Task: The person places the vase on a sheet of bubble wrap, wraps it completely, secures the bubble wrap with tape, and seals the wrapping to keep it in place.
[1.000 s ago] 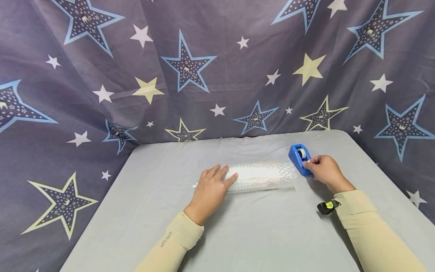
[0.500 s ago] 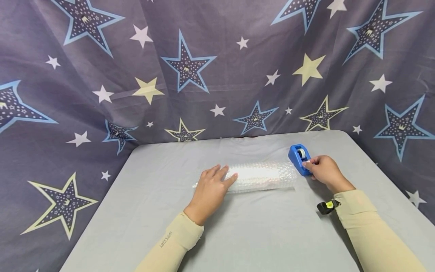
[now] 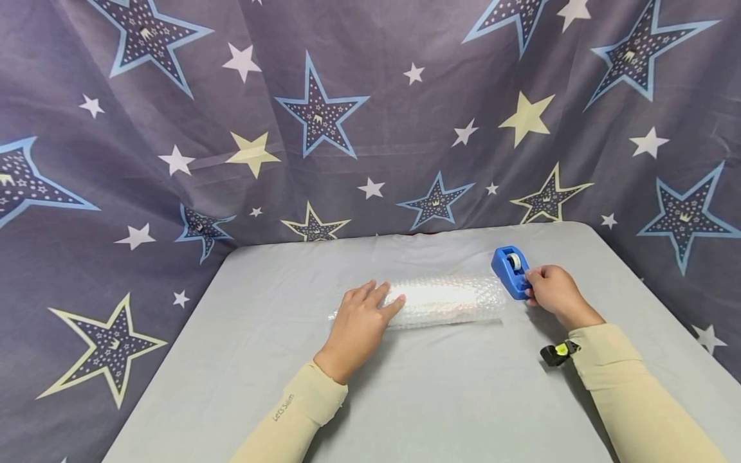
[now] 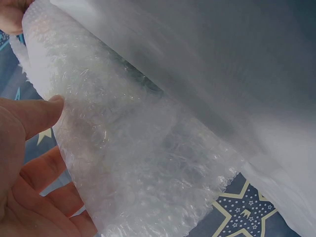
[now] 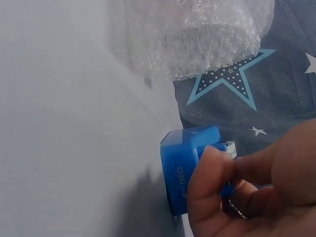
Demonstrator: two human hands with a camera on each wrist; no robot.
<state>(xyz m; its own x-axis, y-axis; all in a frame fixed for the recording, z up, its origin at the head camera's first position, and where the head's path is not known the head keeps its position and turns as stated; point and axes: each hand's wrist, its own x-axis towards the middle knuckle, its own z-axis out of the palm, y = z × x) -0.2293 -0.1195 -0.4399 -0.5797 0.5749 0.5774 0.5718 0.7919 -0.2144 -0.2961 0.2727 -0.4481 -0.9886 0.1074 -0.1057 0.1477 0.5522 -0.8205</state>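
A bubble-wrapped bundle [image 3: 440, 299] lies lengthwise across the middle of the table, whitish through the clear bubbles. My left hand [image 3: 359, 328] rests on its left end with the fingers spread; the left wrist view shows the thumb along the edge of the bubble wrap [image 4: 128, 133]. Just beyond the bundle's right end stands a blue tape dispenser [image 3: 505, 273] with a small white roll of tape [image 3: 514, 260] in it. My right hand [image 3: 558, 296] is at the dispenser's near end, thumb and forefinger pinching the tape end, which the fingertips mostly hide.
A grey cloth covers the table [image 3: 440, 399]. Behind and at both sides hangs a dark curtain [image 3: 370, 128] printed with stars. A black strap mount [image 3: 558, 352] sticks out from the right wrist, low over the table.
The right fingertips have shifted slightly to the right, from over the dispenser's cutter end to its outer edge. The left hand, bundle and dispenser stay put.
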